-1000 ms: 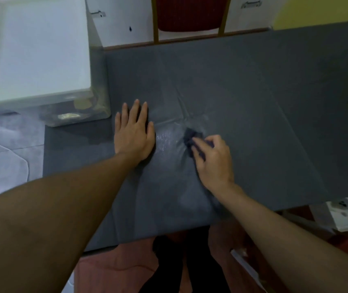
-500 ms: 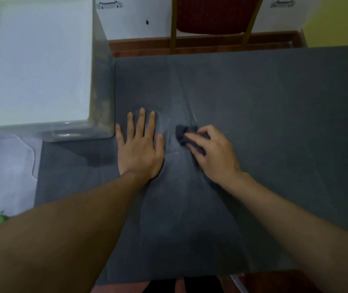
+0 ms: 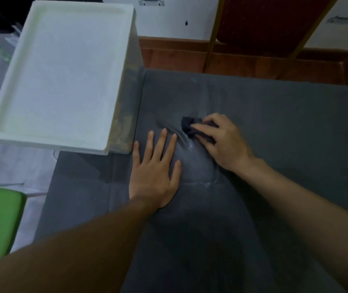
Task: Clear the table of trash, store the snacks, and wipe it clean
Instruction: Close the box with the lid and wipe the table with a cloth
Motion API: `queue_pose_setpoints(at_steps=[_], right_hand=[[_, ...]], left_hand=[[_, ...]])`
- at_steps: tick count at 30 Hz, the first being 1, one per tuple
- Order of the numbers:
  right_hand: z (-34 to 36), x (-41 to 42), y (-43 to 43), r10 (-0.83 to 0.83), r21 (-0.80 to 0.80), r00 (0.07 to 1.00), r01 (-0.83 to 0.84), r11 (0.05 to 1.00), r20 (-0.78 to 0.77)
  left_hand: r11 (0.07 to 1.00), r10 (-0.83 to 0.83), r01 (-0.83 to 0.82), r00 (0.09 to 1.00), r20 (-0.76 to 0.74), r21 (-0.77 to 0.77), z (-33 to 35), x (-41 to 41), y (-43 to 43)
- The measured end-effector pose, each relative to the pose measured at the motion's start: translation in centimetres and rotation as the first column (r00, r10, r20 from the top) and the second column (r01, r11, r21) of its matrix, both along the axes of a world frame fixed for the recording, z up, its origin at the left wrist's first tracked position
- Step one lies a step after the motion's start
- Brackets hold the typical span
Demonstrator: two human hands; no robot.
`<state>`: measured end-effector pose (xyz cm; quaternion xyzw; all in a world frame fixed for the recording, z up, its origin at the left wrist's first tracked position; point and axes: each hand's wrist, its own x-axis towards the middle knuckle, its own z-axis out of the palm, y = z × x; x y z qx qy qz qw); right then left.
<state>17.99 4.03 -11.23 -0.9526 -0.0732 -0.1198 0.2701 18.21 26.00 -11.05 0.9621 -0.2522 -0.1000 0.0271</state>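
Head camera is looking down on the table [image 3: 285, 155]; nearest, the left hand [image 3: 154, 172] is lying flat, fingers spread, pinning the grey cover [image 3: 190, 240]. Just beyond, the right hand [image 3: 225, 142] is curling its fingers over a small dark cloth [image 3: 189, 125], pressing it onto the cover, which is puckering beside it. Wiping well probably means stroking lightly away from the pinning hand, overlapping passes. Farther left, the white-lidded bin [image 3: 63, 75] is sitting at the table's corner.
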Motion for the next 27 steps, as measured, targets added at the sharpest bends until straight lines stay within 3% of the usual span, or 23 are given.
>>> queue_pose_setpoints(at_steps=[2,4,7,9,11,13,14,16,18,19,21,25,27], right_hand=[[0.0,2.4,-2.0,-0.005,-0.07,0.999,0.008,0.998,0.037],[0.0,5.5,-3.6,-0.226,-0.046,0.973,0.228,0.972,0.054],[0.1,8.0,-2.1,-0.507,0.06,0.861,0.508,0.859,-0.019],[0.1,7.4,0.1,-0.425,0.07,0.905,0.426,0.902,-0.032],[0.2,6.2,0.6,-0.137,0.031,0.99,0.138,0.99,-0.021],[0.7,7.0,-1.1,0.052,-0.043,0.998,-0.053,0.998,-0.028],[0.7,8.1,-2.0,0.045,-0.095,0.999,-0.047,0.994,-0.014],[0.8,10.5,-3.5,-0.15,-0.131,0.988,0.151,0.98,0.017],[0.8,11.9,-3.1,-0.418,-0.04,0.907,0.417,0.908,-0.047],[0.9,11.8,-2.2,-0.461,-0.009,0.885,0.461,0.887,-0.066],[0.7,10.7,-0.2,-0.354,0.006,0.932,0.356,0.935,-0.077],[0.9,8.8,-0.8,0.027,-0.039,0.997,-0.03,0.999,-0.075],[0.9,10.1,-2.8,-0.035,-0.105,0.999,0.031,0.994,-0.035]], left_hand=[[1.0,-0.006,0.005,1.0,-0.011,-0.006,0.1,-0.1,0.0],[1.0,-0.004,0.003,1.0,-0.015,-0.011,0.2,0.0,0.0],[1.0,-0.003,0.003,1.0,-0.022,-0.002,0.3,0.1,0.0],[1.0,-0.001,0.001,1.0,-0.03,0.01,0.3,0.1,0.1],[1.0,-0.001,0.002,0.999,-0.033,0.017,0.3,0.1,0.1],[1.0,-0.002,0.002,0.999,-0.042,0.014,0.3,0.1,0.1],[1.0,-0.004,0.004,0.999,-0.044,0.008,0.3,0.1,0.1],[1.0,-0.003,0.003,0.999,-0.047,-0.001,0.3,0.1,0.1],[1.0,0.003,-0.003,0.999,-0.047,0.0,0.4,0.1,0.1],[1.0,0.003,-0.002,0.999,-0.047,0.004,0.4,0.1,0.1],[1.0,0.0,0.0,0.999,-0.051,0.012,0.5,0.2,0.0],[1.0,0.001,-0.001,0.999,-0.052,0.011,0.5,0.1,0.1],[1.0,-0.003,0.003,0.999,-0.054,0.002,0.5,0.1,0.1]])
